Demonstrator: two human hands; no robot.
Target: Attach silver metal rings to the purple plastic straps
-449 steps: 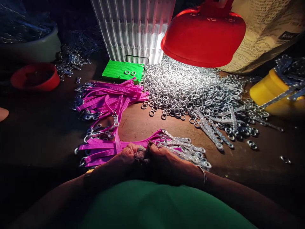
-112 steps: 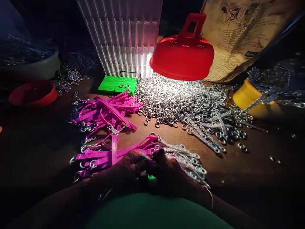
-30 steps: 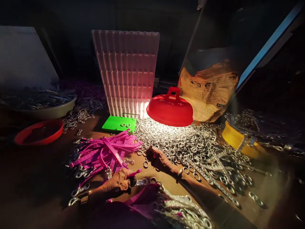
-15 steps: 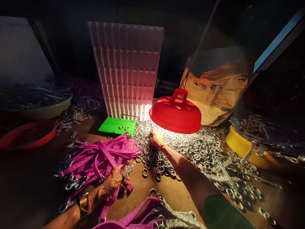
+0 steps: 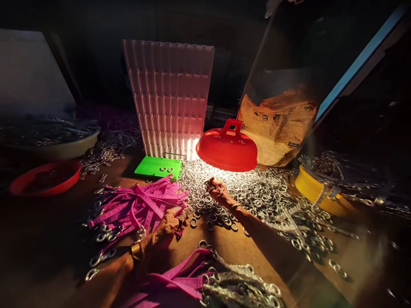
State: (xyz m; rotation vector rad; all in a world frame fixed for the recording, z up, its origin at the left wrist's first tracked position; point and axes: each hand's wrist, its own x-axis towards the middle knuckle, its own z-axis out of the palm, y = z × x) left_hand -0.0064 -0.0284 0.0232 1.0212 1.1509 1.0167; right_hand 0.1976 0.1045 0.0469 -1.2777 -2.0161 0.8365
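My left hand point(image 5: 171, 220) is closed around the end of a pink strap, just right of a heap of pink straps point(image 5: 144, 199) with metal fittings. Its fingertips are partly in shadow. Over a wide pile of metal rings point(image 5: 266, 190), my right hand point(image 5: 221, 191) has its fingers pinched together; what lies between the fingertips is too small to make out. More pink straps point(image 5: 184, 280), joined to silvery chains point(image 5: 244, 282), lie nearest to me.
A red lamp shade point(image 5: 227, 149) hangs low over the rings. Behind stand a ribbed plastic panel point(image 5: 170, 98) and a paper sack point(image 5: 278, 128). A green perforated block point(image 5: 157, 167) carries two rings. Red basin point(image 5: 19, 186) at left; yellow container point(image 5: 308, 188) with chains at right.
My left hand has moved forward and right with the strap. My right hand has shifted slightly right over the rings, its fingers now pinched. The view has also shifted a little.
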